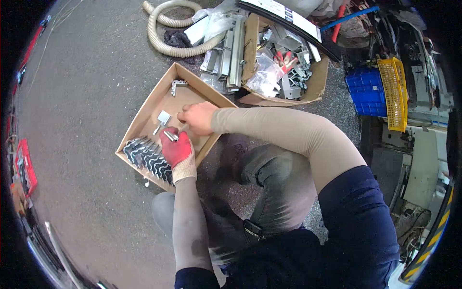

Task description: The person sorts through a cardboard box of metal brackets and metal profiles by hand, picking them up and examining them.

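Note:
Inside a shallow cardboard box [134,115] on the floor, my left hand [178,151], in a red and white glove, is closed around a small metal piece [171,136]. My bare right hand [198,118] is just right of it over the box, fingers curled and pressed together; what they pinch, if anything, is hidden. A row of metal profile pieces [148,156] stands packed along the near left side of the box, beside the glove. A small shiny metal part [163,117] lies above the glove. Another metal bracket [178,85] sits in the far corner.
Behind, a larger carton [288,102] holds metal parts, plastic bags and a red glove. Long metal profiles [236,55] and a ribbed hose [159,41] lie beside it. Blue [365,91] and yellow [393,94] crates stand at right. My knees are close to the box.

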`<state>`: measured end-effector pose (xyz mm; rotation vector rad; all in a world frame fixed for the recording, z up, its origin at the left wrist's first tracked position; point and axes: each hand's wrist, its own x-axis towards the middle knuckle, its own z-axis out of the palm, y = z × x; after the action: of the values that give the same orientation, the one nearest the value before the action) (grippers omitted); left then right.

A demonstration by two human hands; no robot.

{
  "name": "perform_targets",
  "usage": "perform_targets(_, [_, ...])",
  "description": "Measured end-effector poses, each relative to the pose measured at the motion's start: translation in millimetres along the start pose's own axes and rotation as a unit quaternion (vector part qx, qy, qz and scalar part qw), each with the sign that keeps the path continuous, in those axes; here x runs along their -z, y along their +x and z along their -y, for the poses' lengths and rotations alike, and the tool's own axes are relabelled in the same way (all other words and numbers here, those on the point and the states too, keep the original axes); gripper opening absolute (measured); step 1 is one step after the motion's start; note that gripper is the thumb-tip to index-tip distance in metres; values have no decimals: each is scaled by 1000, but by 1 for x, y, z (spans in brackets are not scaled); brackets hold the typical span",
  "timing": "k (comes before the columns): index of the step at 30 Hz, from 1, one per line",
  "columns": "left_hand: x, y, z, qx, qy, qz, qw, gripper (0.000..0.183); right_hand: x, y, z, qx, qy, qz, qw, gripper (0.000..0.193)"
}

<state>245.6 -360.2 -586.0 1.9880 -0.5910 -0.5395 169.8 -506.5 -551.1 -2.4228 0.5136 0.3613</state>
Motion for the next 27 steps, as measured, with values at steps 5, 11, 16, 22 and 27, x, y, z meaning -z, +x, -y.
perform_targets(5, [15,7,-10,165,-301,82,935,26,23,-9,-49,5,303,131,944,112])
perform_targets(11, [39,2,17,-263,162,147,940,37,-23,-4,-54,97,181,8,979,96])
perform_targets(16, [25,14,-1,153,-255,43,954,28,-16,3,-50,33,147,9,989,54])
perform_targets(22, [3,24,17,166,-266,47,948,24,-21,6,-84,62,51,37,996,51])
perform_targets(27, [-1,25,42,163,-176,58,969,27,-37,13,-88,105,66,5,992,48])
